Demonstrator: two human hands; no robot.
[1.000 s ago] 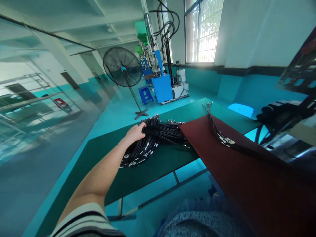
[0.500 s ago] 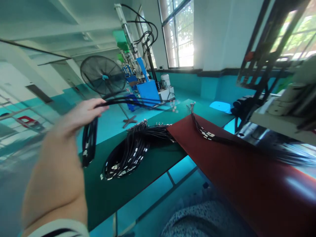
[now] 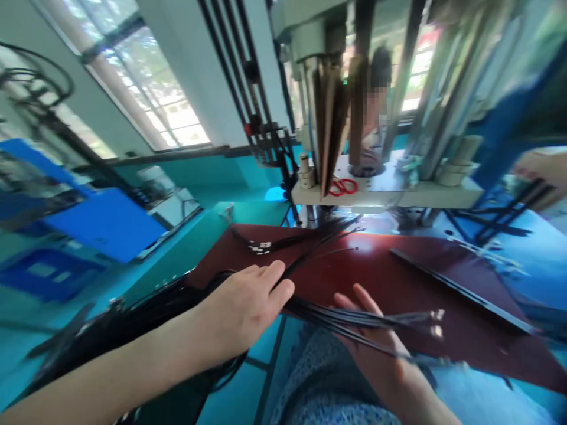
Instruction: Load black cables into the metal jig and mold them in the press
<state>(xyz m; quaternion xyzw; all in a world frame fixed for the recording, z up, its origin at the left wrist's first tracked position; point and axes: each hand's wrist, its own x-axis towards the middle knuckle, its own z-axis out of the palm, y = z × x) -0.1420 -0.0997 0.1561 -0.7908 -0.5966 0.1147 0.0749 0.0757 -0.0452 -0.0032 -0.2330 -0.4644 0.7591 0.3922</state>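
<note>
The left hand (image 3: 250,304) pinches a bundle of thin black cables (image 3: 407,320) in its grip, thumb and fingers pressed together around it. The bundle runs from there toward 3 o'clock and ends in small pale metal tips (image 3: 436,324). Near those tips the right hand (image 3: 383,337) is turned palm up, its grip spread and fingers parted, with the cables crossing in front of the palm; whether they touch it I cannot tell. Both hands are by the near edge of a glossy reddish-brown tabletop (image 3: 354,280). From the left hand, a group of black cables with white tags (image 3: 261,247) lies on it at 12 o'clock, and a long, narrow dark bar (image 3: 460,289) at 3 o'clock. A dark heap of black cables (image 3: 163,301) spreads at 9 o'clock, partly hidden by the forearm. Farther out, red-handled scissors (image 3: 344,187) rest at 1 o'clock on a pale machine bed (image 3: 390,198); a bright blue cabinet (image 3: 106,224) stands at 10 o'clock.
</note>
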